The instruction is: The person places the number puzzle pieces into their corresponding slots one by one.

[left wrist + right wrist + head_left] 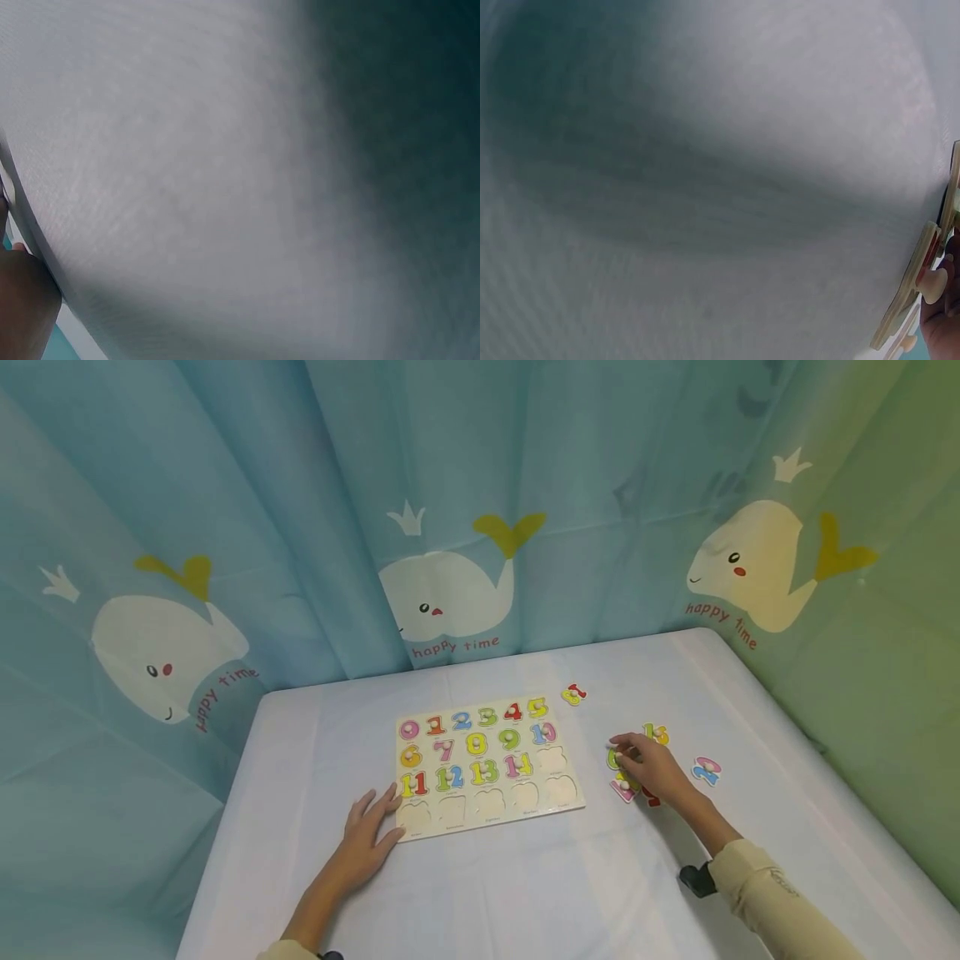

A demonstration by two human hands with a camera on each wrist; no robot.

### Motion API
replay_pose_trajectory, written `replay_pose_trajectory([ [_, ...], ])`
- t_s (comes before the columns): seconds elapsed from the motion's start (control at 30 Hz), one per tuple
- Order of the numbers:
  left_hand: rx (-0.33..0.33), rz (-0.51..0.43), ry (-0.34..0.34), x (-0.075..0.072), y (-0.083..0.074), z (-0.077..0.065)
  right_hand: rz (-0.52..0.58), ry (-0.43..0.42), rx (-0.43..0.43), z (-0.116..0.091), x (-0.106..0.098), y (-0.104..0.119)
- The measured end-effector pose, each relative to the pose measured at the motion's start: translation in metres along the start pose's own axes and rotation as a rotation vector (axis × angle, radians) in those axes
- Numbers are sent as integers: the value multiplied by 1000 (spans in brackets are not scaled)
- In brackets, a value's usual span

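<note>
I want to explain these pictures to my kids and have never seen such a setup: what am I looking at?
There is no machine here, just a person's bare left hand and right hand. The wide picture comes from a camera on the head, looking forward and down. The other two come from a camera on each wrist, and mostly show a blurry pale surface. On the white table lies a board, with numbers 0 to 14 in place and six hollows bare. Loose pieces lie to its right. The left hand is at the board's left edge. The right is over some loose pieces; whether it pinches one is unclear.
</note>
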State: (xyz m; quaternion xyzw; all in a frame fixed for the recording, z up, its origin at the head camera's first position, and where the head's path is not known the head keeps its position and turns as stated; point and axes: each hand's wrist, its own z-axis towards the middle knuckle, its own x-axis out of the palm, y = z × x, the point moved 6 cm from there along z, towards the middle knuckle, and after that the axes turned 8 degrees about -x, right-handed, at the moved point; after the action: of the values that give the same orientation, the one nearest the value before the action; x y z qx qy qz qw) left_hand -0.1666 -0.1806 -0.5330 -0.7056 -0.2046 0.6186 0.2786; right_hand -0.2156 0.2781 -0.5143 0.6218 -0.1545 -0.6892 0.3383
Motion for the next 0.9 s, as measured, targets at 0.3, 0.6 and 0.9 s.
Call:
replay_pose_trajectory([
  [0.3, 4, -4, 1, 0, 0, 0, -26, 2, 24, 3, 0, -1],
  [0.6, -4, 8, 10, 0, 0, 0, -34, 21, 18, 6, 2, -2],
  [0.9, -4, 11, 9, 1, 1, 1, -26, 16, 48, 8, -5, -6],
])
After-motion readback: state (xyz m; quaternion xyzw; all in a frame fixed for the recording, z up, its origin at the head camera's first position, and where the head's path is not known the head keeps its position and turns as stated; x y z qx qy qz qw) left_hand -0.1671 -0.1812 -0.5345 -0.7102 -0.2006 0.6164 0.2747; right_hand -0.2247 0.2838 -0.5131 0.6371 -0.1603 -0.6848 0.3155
